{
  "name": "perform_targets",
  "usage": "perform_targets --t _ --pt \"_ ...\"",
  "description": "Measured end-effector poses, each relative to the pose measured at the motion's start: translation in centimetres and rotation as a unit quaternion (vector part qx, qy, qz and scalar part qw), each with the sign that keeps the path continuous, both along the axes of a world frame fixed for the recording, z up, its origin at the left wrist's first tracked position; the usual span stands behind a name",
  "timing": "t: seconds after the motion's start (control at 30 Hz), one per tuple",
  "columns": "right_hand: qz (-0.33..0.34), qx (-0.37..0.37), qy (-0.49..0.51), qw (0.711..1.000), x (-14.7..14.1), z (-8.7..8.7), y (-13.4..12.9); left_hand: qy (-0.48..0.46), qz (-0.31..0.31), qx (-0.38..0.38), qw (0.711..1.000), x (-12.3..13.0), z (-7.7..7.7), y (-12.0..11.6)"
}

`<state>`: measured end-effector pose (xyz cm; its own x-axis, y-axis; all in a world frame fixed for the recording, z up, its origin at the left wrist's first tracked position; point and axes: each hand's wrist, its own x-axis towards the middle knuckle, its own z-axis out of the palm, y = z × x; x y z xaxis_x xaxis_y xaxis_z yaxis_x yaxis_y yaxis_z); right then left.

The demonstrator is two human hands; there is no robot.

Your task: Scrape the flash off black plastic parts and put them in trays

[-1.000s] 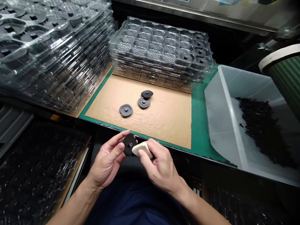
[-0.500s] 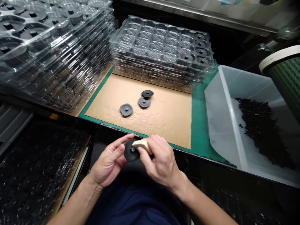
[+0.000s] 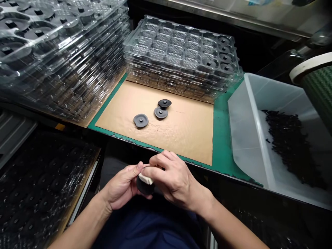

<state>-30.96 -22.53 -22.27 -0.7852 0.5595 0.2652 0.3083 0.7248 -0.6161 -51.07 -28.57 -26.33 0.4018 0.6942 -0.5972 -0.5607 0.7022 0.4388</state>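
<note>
Head view: no legible writing; hands grip black disc (image 3: 144, 186), pale block (image 3: 145, 178).

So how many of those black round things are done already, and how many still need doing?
Done, it seems: five black discs sit in the right column of the top clear tray. In hand: the left hand holds one black disc while the right hand presses a pale block on it. Left: three loose discs wait on the cardboard, and most tray pockets are empty.
</note>
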Motion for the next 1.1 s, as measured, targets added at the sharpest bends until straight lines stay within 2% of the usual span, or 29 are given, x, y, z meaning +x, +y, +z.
perform_targets --t 0.07,0.13,0.17,0.23,0.3,0.37,0.43,0.5,0.6,0.67,0.8,0.97,1.03,1.1 --pt "0.014 0.02 0.005 1.0 -0.2 0.0 0.1 -0.018 0.01 -0.002 1.0 0.0 0.1 0.0" --pt "-0.066 0.012 0.022 0.997 -0.6 -0.2 -0.1 -0.012 0.066 0.021 0.998 0.0 0.4 0.3" --pt "-0.129 -0.013 0.033 0.991 -0.9 -0.3 -0.3 0.003 0.105 0.04 0.994 -0.1 0.6 0.5" --pt "-0.225 -0.114 0.048 0.966 -1.4 -0.6 -0.9 0.055 0.176 0.085 0.979 -0.2 1.0 0.9" --pt "-0.238 -0.224 0.055 0.943 -1.9 -0.7 -1.3 0.109 0.21 0.118 0.964 -0.3 1.3 1.1" --pt "-0.224 -0.262 0.06 0.937 -2.1 -0.8 -1.5 0.14 0.219 0.128 0.957 -0.4 1.4 1.2" --pt "-0.234 -0.215 0.066 0.946 -2.1 -0.8 -1.3 0.142 0.209 0.122 0.96 -0.6 1.5 1.1" --pt "-0.228 -0.148 0.059 0.961 -1.8 -0.9 -1.0 0.124 0.165 0.103 0.973 -0.9 1.4 1.0" --pt "-0.173 -0.083 0.031 0.981 -1.2 -0.9 -0.4 0.072 0.073 0.07 0.992 -1.1 1.2 0.8" --pt "-0.124 -0.06 0.019 0.99 -0.8 -0.8 0.0 0.04 0.038 0.061 0.997 -1.0 1.0 0.7" --pt "-0.031 -0.024 0.007 0.999 -0.5 -0.3 0.6 0.004 0.03 0.013 0.999 -0.5 0.1 0.0" --pt "0.042 0.008 0.047 0.998 -0.8 0.1 0.8 -0.047 0.006 -0.011 0.999 -0.1 -0.1 -0.4" --pt "0.0 0.011 0.057 0.998 -1.0 -0.2 0.6 -0.062 0.032 0.006 0.998 -0.2 0.2 -0.1" --pt "-0.119 0.0 0.057 0.991 -1.1 -0.6 0.2 -0.044 0.1 0.039 0.993 -0.4 0.5 0.3"
